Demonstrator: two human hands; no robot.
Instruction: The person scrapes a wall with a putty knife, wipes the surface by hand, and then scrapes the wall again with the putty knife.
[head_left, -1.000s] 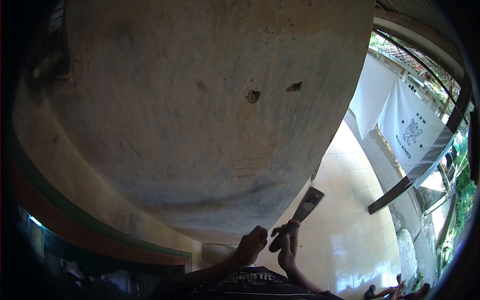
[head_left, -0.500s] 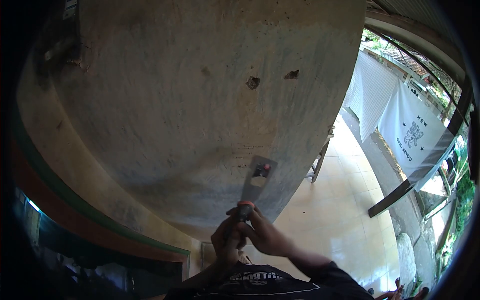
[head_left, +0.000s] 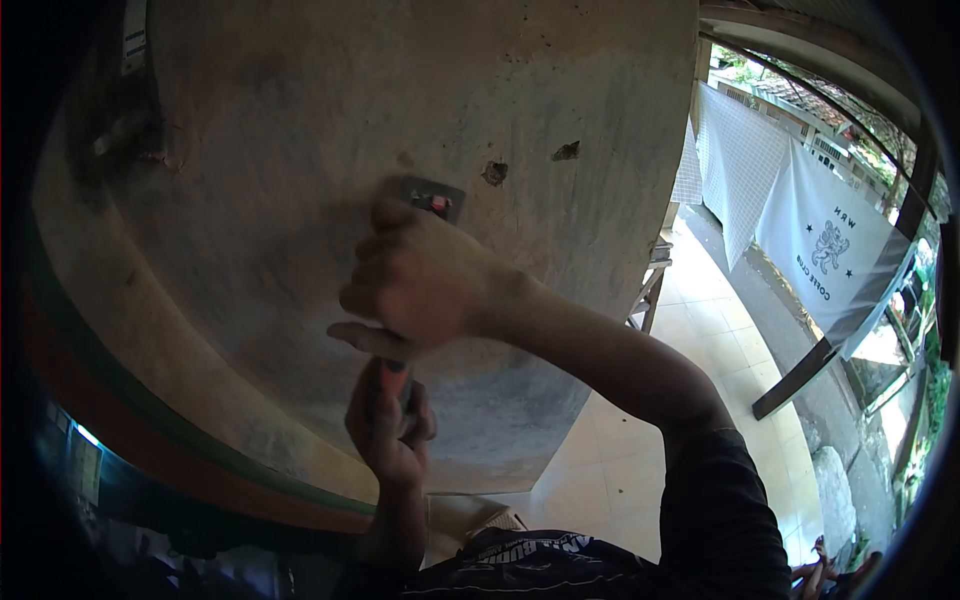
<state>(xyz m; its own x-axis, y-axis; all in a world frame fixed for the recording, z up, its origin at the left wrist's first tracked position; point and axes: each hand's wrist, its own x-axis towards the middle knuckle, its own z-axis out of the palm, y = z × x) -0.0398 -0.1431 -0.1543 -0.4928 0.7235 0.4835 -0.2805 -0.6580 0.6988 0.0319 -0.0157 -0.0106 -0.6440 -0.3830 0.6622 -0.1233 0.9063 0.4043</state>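
A flat wide-bladed scraper (head_left: 446, 190) lies close against the plastered wall (head_left: 270, 170), its blade end showing above my right hand, with a small red and pale patch on it. My left hand (head_left: 388, 430) is wrapped round the dark handle, just below its orange collar. Across the middle of the scraper is my right hand (head_left: 425, 280), slightly blurred, fingers curled over the blade and thumb pointing down-left near the collar. This hand hides most of the blade, and its exact hold is partly covered.
Two chipped holes (head_left: 495, 173) mark the wall right of the blade. Beyond the wall's right edge are a wooden ladder-like frame (head_left: 650, 290), a tiled floor (head_left: 590, 450) and a hanging white banner (head_left: 830, 245). A green and brown ledge (head_left: 250, 465) curves along the lower left.
The scraper has moved up and left over the wall. My right hand has left the handle and risen onto the blade, while my left hand keeps the handle.
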